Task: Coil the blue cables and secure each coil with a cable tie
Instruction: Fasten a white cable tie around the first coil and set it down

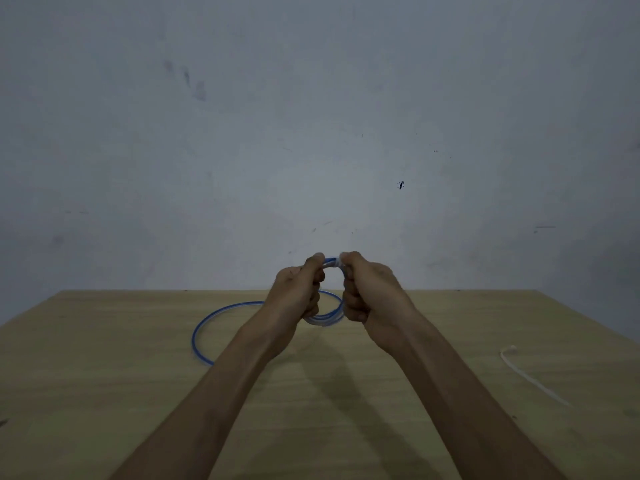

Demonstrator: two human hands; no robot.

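The blue coil [328, 318] is held up in the air between both hands, over the far part of the table [104, 375] and just short of its back edge. Its top arc shows between the two thumbs. Its lower arc, blurred and pale, hangs below the knuckles; several turns lie together there, but how many cannot be told. The left hand [298, 289] grips the coil's left side, fingers curled round the strands and thumb pressed on the top. The right hand [367, 289] grips the coil's right side the same way, closed tight like a fist. The hands are near each other, with only the coil's opening between them.

Left of the coil, a loose loop [197, 336] of the same cable runs out from behind the left hand. It lies flat on the table in a wide curve and passes out of sight behind the left forearm. Well to the right of the coil and nearer the person, a white tie [526, 375] lies unfastened on the wood, its thicker end toward the back and its tail close to the table's right edge.

Behind the coil, the table's back edge meets a grey wall [311, 116]. Plain wood shows between the coil and the tie, and from the loop out to the left edge
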